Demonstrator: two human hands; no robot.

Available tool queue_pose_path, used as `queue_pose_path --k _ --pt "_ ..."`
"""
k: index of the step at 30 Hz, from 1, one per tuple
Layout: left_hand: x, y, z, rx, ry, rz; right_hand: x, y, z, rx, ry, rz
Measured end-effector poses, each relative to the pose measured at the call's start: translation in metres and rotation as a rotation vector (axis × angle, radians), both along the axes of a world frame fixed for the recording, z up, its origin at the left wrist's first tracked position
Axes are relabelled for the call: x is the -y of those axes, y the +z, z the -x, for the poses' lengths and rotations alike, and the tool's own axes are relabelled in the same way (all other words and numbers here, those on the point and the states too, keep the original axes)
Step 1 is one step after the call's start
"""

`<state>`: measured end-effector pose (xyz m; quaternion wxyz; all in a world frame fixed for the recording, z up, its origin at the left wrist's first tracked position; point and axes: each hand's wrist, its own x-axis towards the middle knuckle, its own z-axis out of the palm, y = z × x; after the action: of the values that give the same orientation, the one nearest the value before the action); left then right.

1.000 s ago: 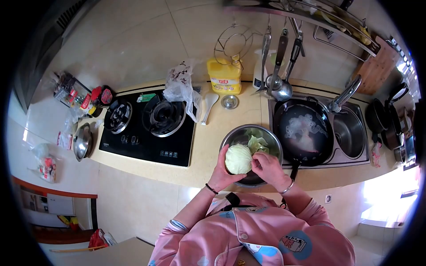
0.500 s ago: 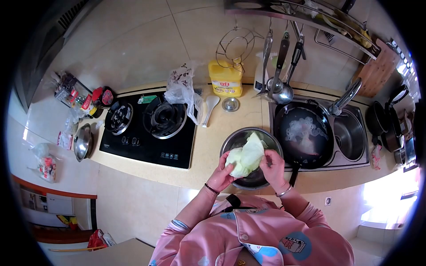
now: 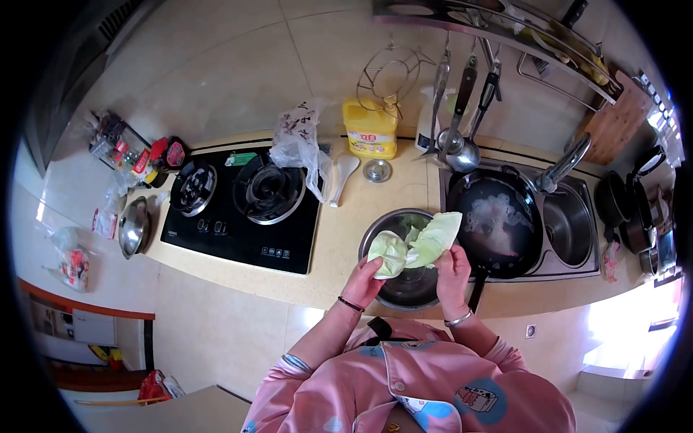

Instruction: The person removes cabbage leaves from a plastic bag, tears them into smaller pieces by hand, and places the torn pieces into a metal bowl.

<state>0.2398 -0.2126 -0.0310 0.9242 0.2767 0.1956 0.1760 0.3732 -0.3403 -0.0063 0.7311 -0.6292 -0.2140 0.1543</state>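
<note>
My left hand (image 3: 363, 282) grips the pale green cabbage head (image 3: 388, 254) over the left side of a metal bowl (image 3: 411, 296). A loose cabbage leaf (image 3: 437, 237) is pinched in my right hand (image 3: 452, 274), to the right of the head and tilted up towards the bowl's right rim. The lower end of the leaf meets the head's right side; whether it is still attached is too small to tell. More leaf pieces show inside the bowl behind, partly hidden by the held leaf.
Right of the bowl, a black wok (image 3: 498, 252) with cloudy water rests over the sink (image 3: 567, 224). A gas stove (image 3: 238, 242) is on the left. Behind stand a yellow jug (image 3: 370, 130), a white spoon (image 3: 344, 177) and a metal lid (image 3: 377, 170). Utensils (image 3: 465, 86) hang above.
The leaf has come away from around the cabbage head and swung out to the right with my right hand. My left hand still holds the head, now turned slightly.
</note>
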Motion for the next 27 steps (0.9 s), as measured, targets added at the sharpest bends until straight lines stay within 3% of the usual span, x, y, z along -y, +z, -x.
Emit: queue_pose_path --k 2,3,5,6,8,10,11,14,15,18,20,22,27 --pt "0.006 0.002 -0.002 0.068 0.069 0.084 -0.001 -0.006 0.0 -0.295 0.019 -0.224" --pt "0.006 0.003 -0.001 0.07 0.068 0.082 -0.001 -0.01 -0.003 -0.293 0.018 -0.226" --pt "0.001 0.008 0.002 0.137 0.153 0.317 0.002 -0.023 -0.017 -0.573 -0.148 -0.442" --pt "-0.002 0.012 0.004 0.138 0.155 0.314 0.007 -0.027 -0.027 -0.487 -0.101 -0.477" --pt "-0.011 0.022 0.008 0.104 0.089 0.303 0.011 -0.026 -0.035 -0.381 0.023 -0.123" --pt "-0.015 0.007 0.01 0.127 0.034 0.353 0.01 -0.023 -0.038 -0.13 0.212 0.407" --pt "-0.014 0.004 0.009 0.153 0.009 0.365 0.009 -0.022 -0.033 0.319 0.163 0.599" --pt "-0.009 0.01 0.005 0.167 0.019 0.374 0.004 0.0 -0.016 0.44 0.124 0.438" --pt "-0.006 0.017 0.005 0.169 0.007 0.292 0.002 0.007 -0.009 0.335 0.199 0.364" --pt "-0.002 0.027 0.003 0.209 -0.061 0.202 -0.002 0.041 0.012 0.293 0.411 0.332" --pt "0.002 0.035 0.0 0.181 0.003 -0.033 -0.007 0.041 0.018 0.263 0.436 0.342" --pt "-0.003 0.021 -0.002 0.202 0.0 -0.037 -0.01 0.042 0.025 0.231 0.467 0.353" --pt "-0.004 0.024 -0.009 0.114 -0.005 0.123 -0.016 0.046 0.036 0.757 0.286 0.472"
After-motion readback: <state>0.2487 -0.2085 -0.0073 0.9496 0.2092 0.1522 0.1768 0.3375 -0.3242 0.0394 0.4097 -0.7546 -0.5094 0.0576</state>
